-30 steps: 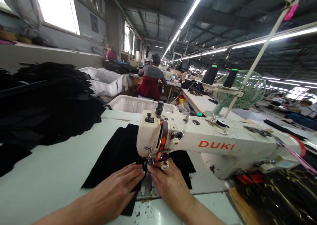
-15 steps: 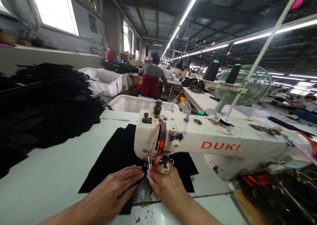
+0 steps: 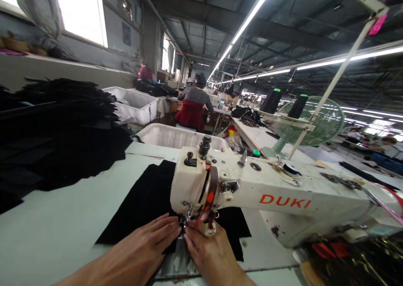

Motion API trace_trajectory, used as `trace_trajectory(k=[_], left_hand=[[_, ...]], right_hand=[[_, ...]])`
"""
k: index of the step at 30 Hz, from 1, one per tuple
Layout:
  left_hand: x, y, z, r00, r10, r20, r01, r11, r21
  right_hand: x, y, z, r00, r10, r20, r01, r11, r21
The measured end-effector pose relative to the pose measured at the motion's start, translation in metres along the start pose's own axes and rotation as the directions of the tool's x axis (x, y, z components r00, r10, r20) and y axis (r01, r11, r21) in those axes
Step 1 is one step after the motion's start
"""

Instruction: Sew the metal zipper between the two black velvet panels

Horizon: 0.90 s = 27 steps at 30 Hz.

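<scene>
A black fabric piece (image 3: 135,202) lies on the pale table under the head of a white sewing machine (image 3: 239,181) lettered DUKI. My left hand (image 3: 151,242) rests flat on the fabric, left of the presser foot (image 3: 184,223), with its fingers stretched out and side by side. Just right of the foot, my right hand (image 3: 209,246) has thumb and fingers drawn together at the fabric edge. Its fingertips are partly hidden by the machine's guard. More of the black fabric shows to the right, beneath the machine arm.
A tall stack of black cut pieces (image 3: 63,139) fills the table's left. Behind the machine stand white plastic bins (image 3: 179,136), thread cones (image 3: 270,101) and a green fan (image 3: 327,122). A co-worker (image 3: 195,101) sits ahead, back turned. Dark items with metal parts (image 3: 371,256) lie lower right.
The camera view has shifted a little, so the machine sits lower. Both hands stay beside the presser foot. Less fabric shows on the near side, below my left hand.
</scene>
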<state>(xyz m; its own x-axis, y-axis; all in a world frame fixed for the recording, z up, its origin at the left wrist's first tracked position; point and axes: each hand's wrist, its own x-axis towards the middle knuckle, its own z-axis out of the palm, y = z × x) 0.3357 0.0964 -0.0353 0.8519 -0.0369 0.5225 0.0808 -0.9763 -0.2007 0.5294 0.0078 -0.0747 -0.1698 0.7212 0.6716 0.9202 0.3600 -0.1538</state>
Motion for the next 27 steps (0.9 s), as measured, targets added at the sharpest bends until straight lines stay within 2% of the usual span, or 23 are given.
trace_trajectory(k=[3,7,14,19,23,27], left_hand=[[0.006,-0.005,-0.008,0.997,0.033,0.069,-0.036,0.998,0.05],[0.005,-0.006,-0.009,0.998,0.039,0.054,-0.041,0.998,0.039],[0.002,-0.005,-0.006,0.992,0.016,0.124,-0.02,0.999,0.031],[0.0,-0.004,-0.004,0.993,-0.028,0.112,0.024,0.999,0.039],[-0.001,-0.004,-0.004,0.994,-0.044,0.102,0.049,0.998,-0.039],[0.0,-0.004,-0.004,0.987,-0.067,0.148,0.075,0.996,-0.052]], right_hand=[[0.002,0.0,-0.006,0.999,0.04,0.019,-0.041,0.998,0.046],[0.003,-0.001,-0.011,0.997,0.058,0.043,-0.061,0.995,0.079],[0.003,-0.001,-0.011,0.997,0.056,0.058,-0.061,0.994,0.087],[0.004,0.0,-0.011,0.997,0.066,0.04,-0.07,0.993,0.091],[0.004,0.0,-0.013,0.997,0.063,0.048,-0.068,0.992,0.103],[0.005,-0.001,-0.015,0.996,0.064,0.068,-0.071,0.992,0.107]])
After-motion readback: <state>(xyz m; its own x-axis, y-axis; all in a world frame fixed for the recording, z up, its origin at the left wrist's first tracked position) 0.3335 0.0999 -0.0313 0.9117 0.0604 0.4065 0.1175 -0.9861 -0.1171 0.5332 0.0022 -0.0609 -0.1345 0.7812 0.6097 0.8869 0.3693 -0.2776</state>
